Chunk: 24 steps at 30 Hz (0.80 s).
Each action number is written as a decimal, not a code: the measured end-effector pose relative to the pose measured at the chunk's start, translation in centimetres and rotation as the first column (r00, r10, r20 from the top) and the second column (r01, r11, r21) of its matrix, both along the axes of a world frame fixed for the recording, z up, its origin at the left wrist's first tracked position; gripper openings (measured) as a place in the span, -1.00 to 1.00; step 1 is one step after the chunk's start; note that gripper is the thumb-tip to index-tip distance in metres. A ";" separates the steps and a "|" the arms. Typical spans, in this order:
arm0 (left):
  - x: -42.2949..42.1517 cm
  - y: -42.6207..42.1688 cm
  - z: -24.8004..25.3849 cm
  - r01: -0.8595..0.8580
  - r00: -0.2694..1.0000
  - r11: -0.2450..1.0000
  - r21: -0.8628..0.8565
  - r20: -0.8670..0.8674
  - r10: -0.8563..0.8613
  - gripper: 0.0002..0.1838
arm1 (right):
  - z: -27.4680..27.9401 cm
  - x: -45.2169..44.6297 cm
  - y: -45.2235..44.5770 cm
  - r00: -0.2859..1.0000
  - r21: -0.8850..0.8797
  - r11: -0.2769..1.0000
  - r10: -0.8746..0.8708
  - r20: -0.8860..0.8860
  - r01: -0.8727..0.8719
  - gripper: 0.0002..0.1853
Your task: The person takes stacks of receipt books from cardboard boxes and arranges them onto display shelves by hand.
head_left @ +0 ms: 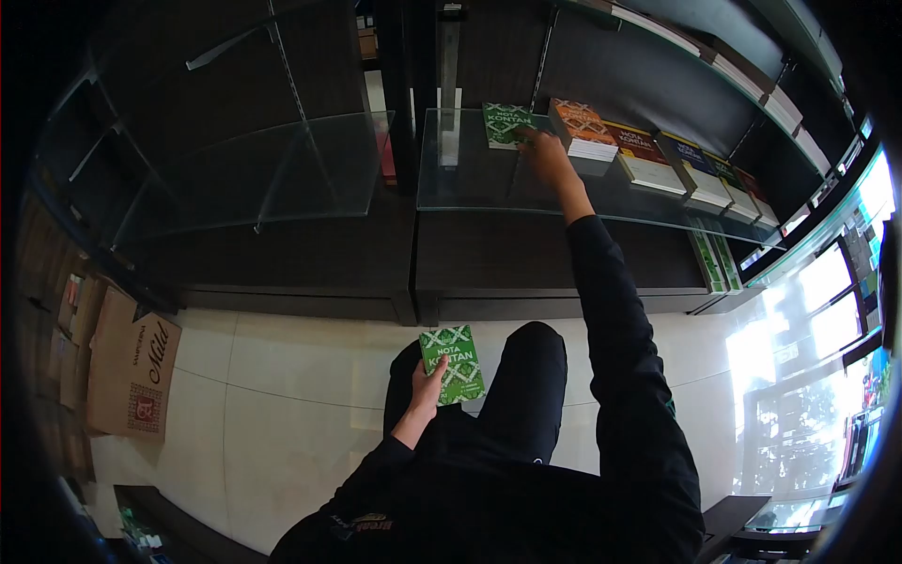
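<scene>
Looking forward and down from the head, wide and rounded, over the knees (536, 352) to the glass shelf (479, 188) near ahead.

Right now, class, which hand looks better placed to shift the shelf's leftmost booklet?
Probably the right hand: it reaches over the glass shelf to that leftmost booklet. The left hand is farther away and occupied, holding another green booklet.

Floor (282, 367): pale glossy tiles, thin dark joints.
Cabinets (564, 268): dark wood finish, two units side by side, low bases.
Glass shelves (460, 188): fitted in both units, above the bases.
Uprights (285, 70): slotted strips, back panels.
Light: brightest at right, white reflections (775, 352) across the tiles.
</scene>
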<state>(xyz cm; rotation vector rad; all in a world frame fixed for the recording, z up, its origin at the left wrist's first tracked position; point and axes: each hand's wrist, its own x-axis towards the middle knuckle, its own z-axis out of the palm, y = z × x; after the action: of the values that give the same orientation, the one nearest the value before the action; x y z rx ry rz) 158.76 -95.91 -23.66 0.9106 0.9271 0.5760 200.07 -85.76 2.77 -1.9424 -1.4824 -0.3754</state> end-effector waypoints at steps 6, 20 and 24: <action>0.1 0.1 0.0 0.013 1.000 1.000 0.000 0.014 -0.013 -0.56 | 0.3 -0.1 -0.3 1.000 -0.013 1.000 0.026 0.000 -0.026 -0.66; -0.6 0.8 -2.6 0.024 0.989 0.980 -0.200 0.146 0.005 -0.66 | 0.3 -17.4 -13.1 0.996 0.465 0.882 0.077 0.032 -0.083 -0.85; 0.1 0.8 0.3 0.013 0.982 0.995 -0.102 0.187 0.006 -0.62 | -12.9 -24.7 -18.3 0.822 0.129 0.983 -0.032 -0.569 0.128 -0.88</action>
<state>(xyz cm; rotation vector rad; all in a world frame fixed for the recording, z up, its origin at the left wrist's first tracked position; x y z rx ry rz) 158.89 -95.07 -23.34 0.7515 0.7782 0.5948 175.32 -104.01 -10.10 -1.7767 -0.9499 0.0557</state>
